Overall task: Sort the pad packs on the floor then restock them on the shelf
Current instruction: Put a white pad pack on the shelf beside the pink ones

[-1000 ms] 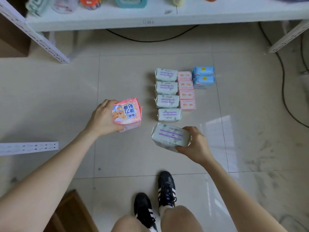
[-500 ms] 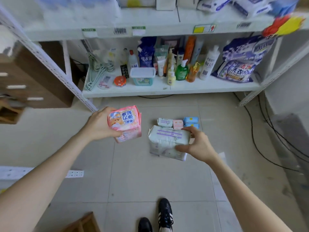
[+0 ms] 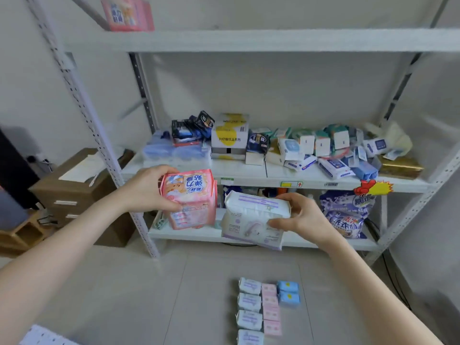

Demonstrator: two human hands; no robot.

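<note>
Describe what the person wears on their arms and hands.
No sleeves show: the left forearm and right forearm are bare to the frame edge. The left hand and right hand are ungloved, with no watch, bracelet or ring visible.

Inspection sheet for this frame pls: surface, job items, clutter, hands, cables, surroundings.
Surface: tiled floor, with sorted packs lying in front of the shelf unit.
Job's things: pink pad pack and white pad pack held in the air. On the floor, a column of white packs, a column of pink packs and two blue packs. A pink stack sits on the top shelf.
Clutter: boxes and wipe packets crowd the middle shelf; detergent bag below.
Hands: left hand grips the pink pad pack; right hand grips the white pad pack.
Cables: dark cable on the floor, right of the shelf unit.
Surroundings: brown drawer cabinet at left.
</note>
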